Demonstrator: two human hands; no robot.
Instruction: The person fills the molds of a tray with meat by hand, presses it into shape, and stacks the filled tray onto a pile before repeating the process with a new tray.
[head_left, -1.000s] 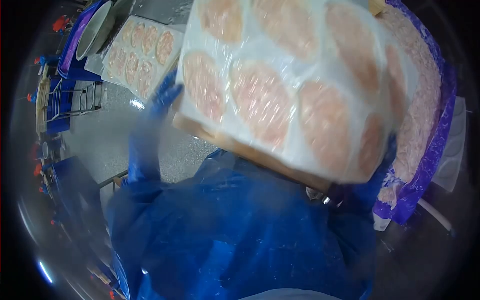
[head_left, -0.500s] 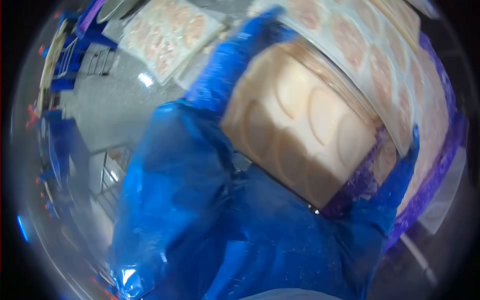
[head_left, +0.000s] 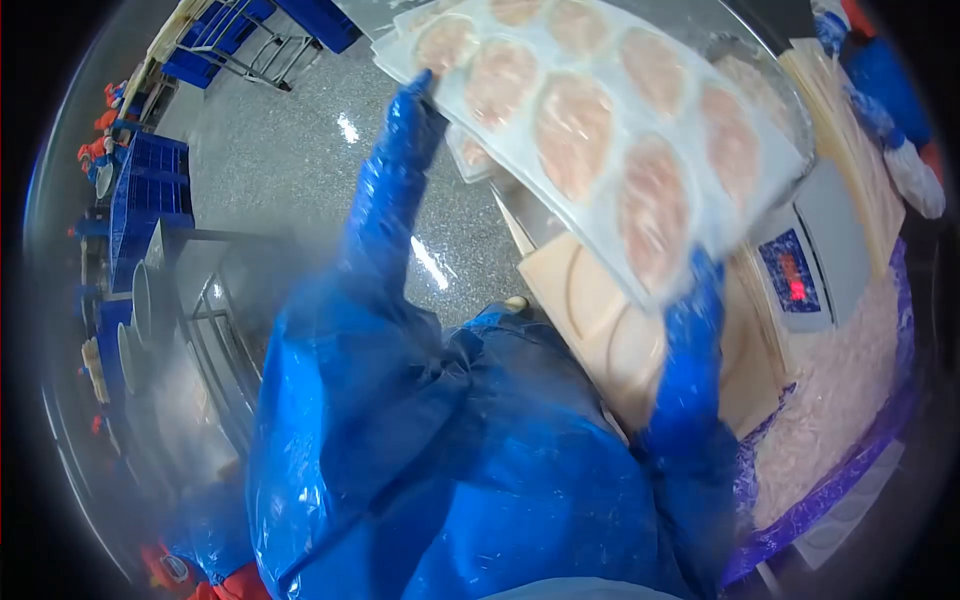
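Sheet [head_left: 617, 140] of pale film held in the air above the bench, tilted, high at far left and low at near right. Loaded with oval pink patties [head_left: 573, 130] in two rows, lying flat on the film, just beside one another, not overlapping. Left hand [head_left: 412, 115], in blue glove, raised at arm's length to the upper left edge of the sheet; fingers closed over that edge, pinching it, thumb side not visible. Right hand [head_left: 693, 300], also gloved in blue, at the lower right edge; fingers folded up onto the rim of the film, pinching it from below. Sheet slack between the two grips, sagging slightly at the middle. Directly under the sheet: beige mould board [head_left: 590, 310] with oval hollows, lying on the bench, partly hidden by the right forearm. Second sheet [head_left: 470, 155] with more patties showing beneath the raised one near the left hand; contact between the two sheets not discernible. Right of the board: grey scale [head_left: 830, 220] with red lit display, digits unreadable. Near right: heap of pale mince [head_left: 850, 390] on a purple liner [head_left: 800, 510]. Speckled grey floor [head_left: 290, 150] at left, blue crates [head_left: 145, 190] beyond it. Another person's blue sleeve [head_left: 890, 85] at upper right, well apart from the sheet.
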